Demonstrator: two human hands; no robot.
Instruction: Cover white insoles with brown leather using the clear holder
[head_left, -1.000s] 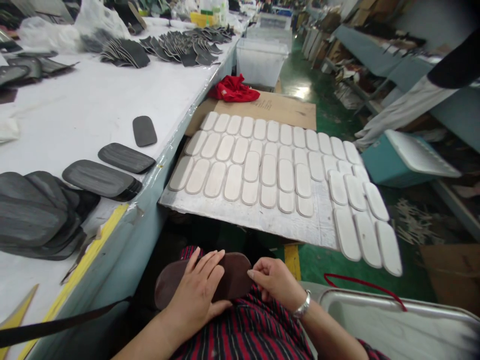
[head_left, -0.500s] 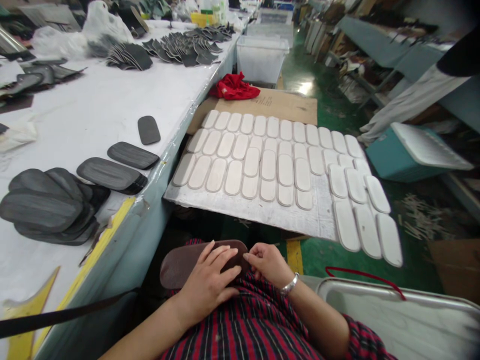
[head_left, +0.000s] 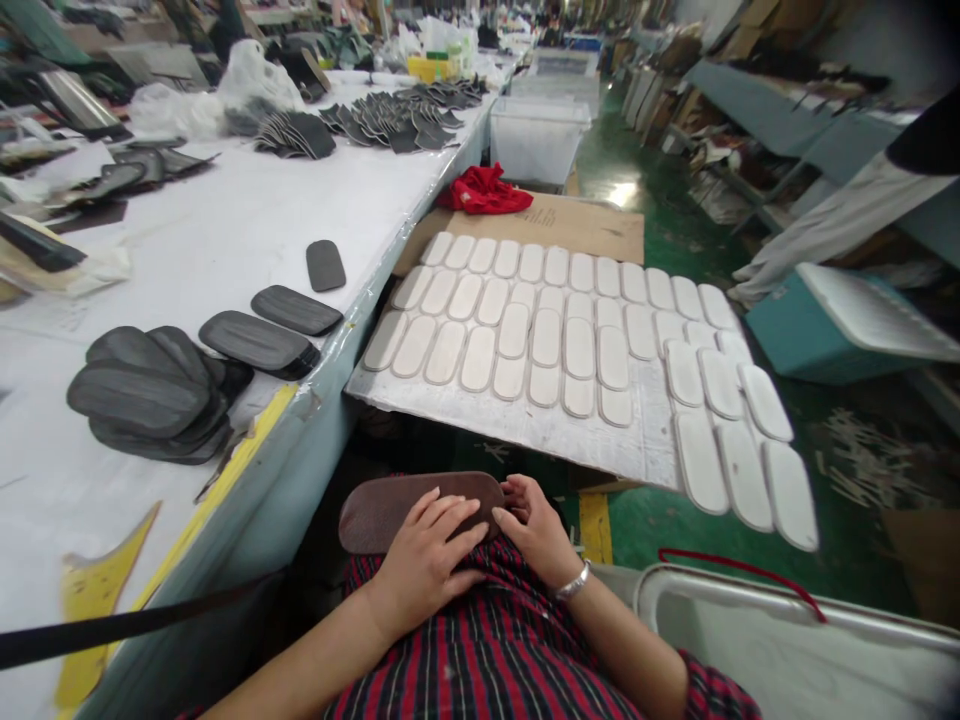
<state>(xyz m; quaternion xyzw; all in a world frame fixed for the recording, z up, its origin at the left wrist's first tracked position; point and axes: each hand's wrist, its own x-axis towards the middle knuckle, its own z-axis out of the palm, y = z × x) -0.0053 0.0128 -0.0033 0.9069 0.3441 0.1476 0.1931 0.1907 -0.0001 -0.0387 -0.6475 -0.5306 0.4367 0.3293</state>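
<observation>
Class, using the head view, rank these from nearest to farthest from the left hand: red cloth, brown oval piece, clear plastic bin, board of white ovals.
1. Brown oval piece: directly under the left hand.
2. Board of white ovals: ahead, beyond the lap.
3. Red cloth: farther ahead, at the board's far side.
4. Clear plastic bin: beyond the cloth.

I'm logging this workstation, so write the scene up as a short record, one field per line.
Left hand: spread over a dark brown, smooth, round-ended piece
Right hand: fingers bent at that piece's right end; silver bracelet on wrist
White-topped table: overlapping dark grey oblong pads, flat yellow pointed piece
Pale flat board: rows of white oblong pads, some overlapping
Board's far side: crumpled red cloth on brown cardboard
</observation>
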